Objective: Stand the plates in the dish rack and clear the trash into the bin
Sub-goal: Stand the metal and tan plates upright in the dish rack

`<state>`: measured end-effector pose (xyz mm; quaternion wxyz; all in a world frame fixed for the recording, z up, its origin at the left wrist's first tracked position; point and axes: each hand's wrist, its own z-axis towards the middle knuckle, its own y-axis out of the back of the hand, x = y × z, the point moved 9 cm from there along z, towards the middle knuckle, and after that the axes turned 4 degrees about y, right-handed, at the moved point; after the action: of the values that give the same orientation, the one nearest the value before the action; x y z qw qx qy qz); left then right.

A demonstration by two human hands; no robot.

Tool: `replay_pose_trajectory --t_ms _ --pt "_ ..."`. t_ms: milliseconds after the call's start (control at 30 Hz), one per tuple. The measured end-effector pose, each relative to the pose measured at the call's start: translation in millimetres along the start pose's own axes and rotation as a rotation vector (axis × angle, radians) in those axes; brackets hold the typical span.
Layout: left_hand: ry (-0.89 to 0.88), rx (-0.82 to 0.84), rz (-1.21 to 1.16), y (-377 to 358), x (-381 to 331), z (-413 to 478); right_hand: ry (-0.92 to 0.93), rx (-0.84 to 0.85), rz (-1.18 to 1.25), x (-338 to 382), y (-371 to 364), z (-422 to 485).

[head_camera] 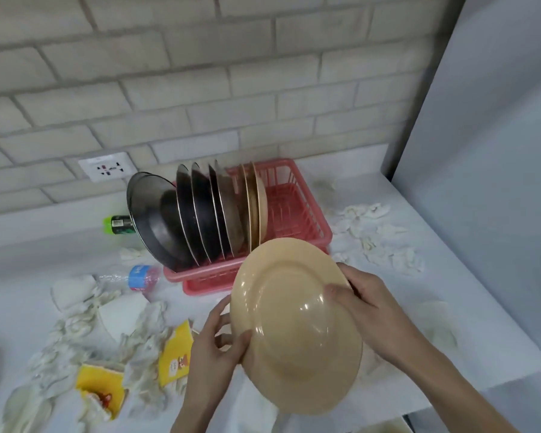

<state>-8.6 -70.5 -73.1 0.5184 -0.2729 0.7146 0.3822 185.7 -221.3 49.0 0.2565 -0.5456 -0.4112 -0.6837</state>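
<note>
Tan plate [297, 326] pinched at opposite edges, my left hand [213, 345], my right hand [366, 301]; pink dish rack [297, 210] just beyond it, right half open past the standing plates [200, 210]

left grip [213, 345]: bare hand, bare forearm | right grip [361, 303]: bare hand, bare forearm

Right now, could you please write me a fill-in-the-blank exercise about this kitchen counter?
The left hand and right hand together hold ____ round beige plate.
The leftmost plates standing in the pink plastic dish rack are ____.
The clear plastic bottle lying on the white counter has a ____ label.
Missing words: one; black; blue.
</note>
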Motion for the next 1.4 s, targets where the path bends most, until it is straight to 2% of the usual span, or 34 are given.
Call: replay_pose_trajectory --t_ms 133,400,667,900,1100,1400 --pt "-0.083 0.045 0.122 -28.0 -23.3 9.8 -0.019 -0.061 -0.052 3.1 34.6 12.1" --pt "-0.388 0.087 0.592 -75.3 -73.7 42.4 0.154 -0.174 -0.386 44.5 81.8 53.0" --pt "-0.420 0.121 0.819 -105.6 -72.2 57.7 0.234 -0.211 -0.494 68.8 84.4 94.8" --pt "-0.385 0.130 0.786 -104.0 -69.8 60.2 0.261 -0.262 -0.544 73.9 72.7 141.0" --pt "-0.392 0.147 0.763 -104.8 -69.1 58.9 0.248 -0.160 -0.671 75.1 36.1 173.9" --pt "-0.353 0.121 0.691 -102.5 -64.6 61.6 0.177 -0.078 -0.702 45.6 -0.6 210.6"
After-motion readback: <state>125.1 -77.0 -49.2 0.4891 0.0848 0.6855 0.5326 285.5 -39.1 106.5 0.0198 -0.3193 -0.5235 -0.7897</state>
